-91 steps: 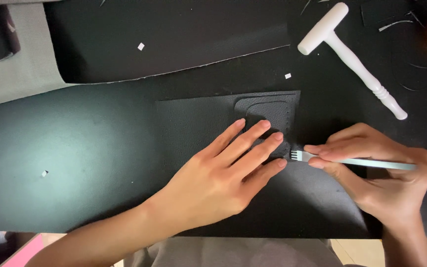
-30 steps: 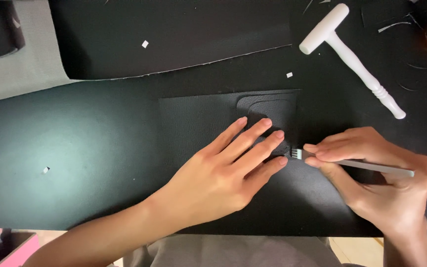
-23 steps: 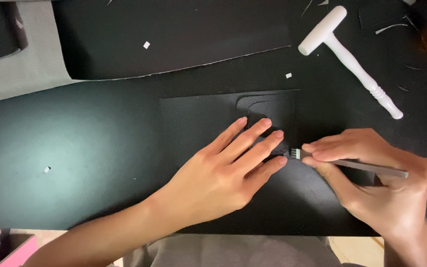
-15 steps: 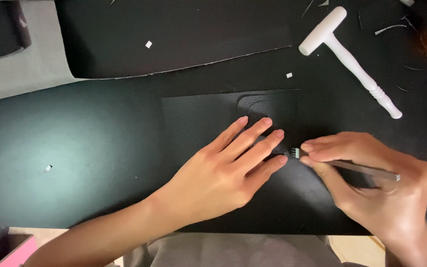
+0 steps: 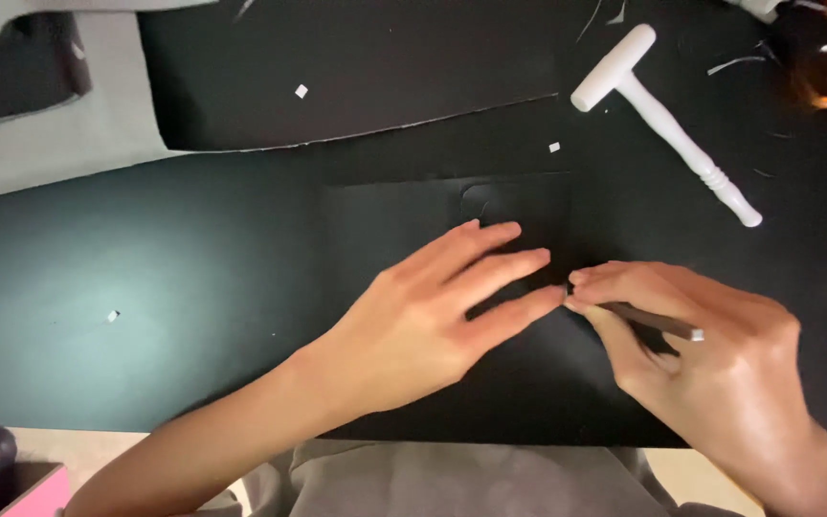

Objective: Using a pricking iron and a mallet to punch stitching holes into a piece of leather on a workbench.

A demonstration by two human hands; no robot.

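My left hand [image 5: 433,316] lies flat, fingers spread, on a black leather piece [image 5: 404,215] resting on a dark cutting mat [image 5: 145,287]. A smaller shaped black piece [image 5: 519,206] sits under my fingertips. My right hand [image 5: 710,369] pinches a thin metal pronged punching tool [image 5: 653,321] like a pen. Its tip meets the leather right beside my left fingertips and is hidden by my fingers.
A white mallet [image 5: 667,124] lies at the upper right on the mat. A large black leather sheet [image 5: 356,67] lies at the back, over a grey surface [image 5: 50,144]. Small white scraps [image 5: 301,92] are scattered about. A pink box corner [image 5: 35,493] shows at the bottom left.
My right hand has tilted the tool lower and drawn in closer to my left fingertips; the prongs, visible before, are now hidden. My left hand stays flat on the leather.
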